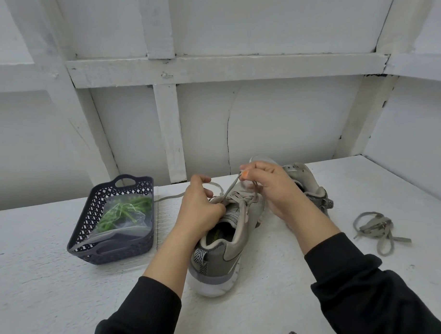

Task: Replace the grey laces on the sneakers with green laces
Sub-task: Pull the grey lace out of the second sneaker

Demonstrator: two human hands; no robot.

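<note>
While hands point(198, 210) point(271, 190) pinch grey lace point(230, 188) — sneaker point(233, 246) between them.

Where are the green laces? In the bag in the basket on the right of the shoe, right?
Not quite. The head view shows the basket left of the shoe, not right. The green laces are in the bag inside it.
</note>
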